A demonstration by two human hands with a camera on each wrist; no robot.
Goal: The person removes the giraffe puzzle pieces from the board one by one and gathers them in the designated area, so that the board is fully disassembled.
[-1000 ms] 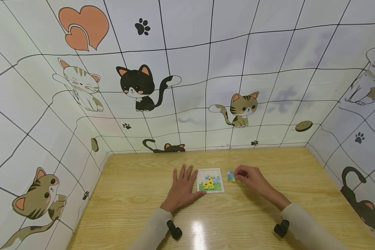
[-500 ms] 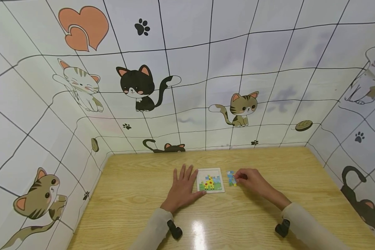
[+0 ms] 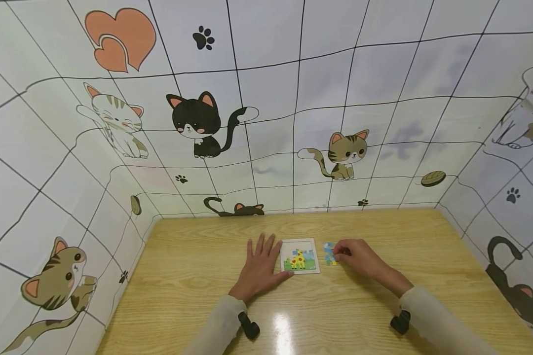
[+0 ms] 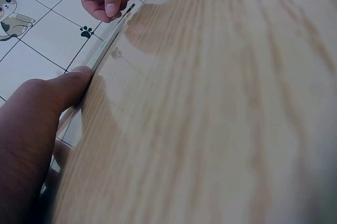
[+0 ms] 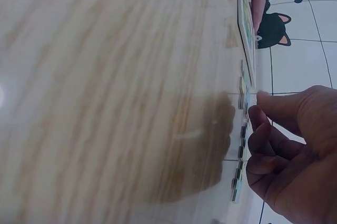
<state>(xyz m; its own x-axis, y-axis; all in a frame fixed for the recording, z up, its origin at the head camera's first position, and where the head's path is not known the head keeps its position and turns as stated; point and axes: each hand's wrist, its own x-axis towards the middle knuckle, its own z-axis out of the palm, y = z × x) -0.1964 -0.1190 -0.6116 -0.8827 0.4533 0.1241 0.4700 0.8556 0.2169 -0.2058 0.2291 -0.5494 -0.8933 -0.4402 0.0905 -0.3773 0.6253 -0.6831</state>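
A small white jigsaw puzzle tray (image 3: 286,243) lies flat on the table. Fitted pieces across its lower part form a yellow giraffe (image 3: 298,259) on green and blue; the top is bare. My left hand (image 3: 258,270) rests with spread, straight fingers along the tray's left side, its thumb at the lower edge. Just right of the tray lie several loose blue and yellow jigsaw pieces (image 3: 327,245). At these, my right hand (image 3: 359,257) has its fingers curled and thumb close to the index fingertip, low over the row of pieces (image 5: 244,145). I cannot tell whether a piece is between them.
The pale wooden table (image 3: 195,276) runs back to a white wall (image 3: 275,133) printed with grid lines and cartoon cats. More printed wall stands at left and right. Each sleeve carries a dark wrist camera (image 3: 248,326) near its cuff.
My right hand has come slightly toward me, uncovering more of the loose pieces, and a gap now shows among them. My left hand and the tray stay in place.
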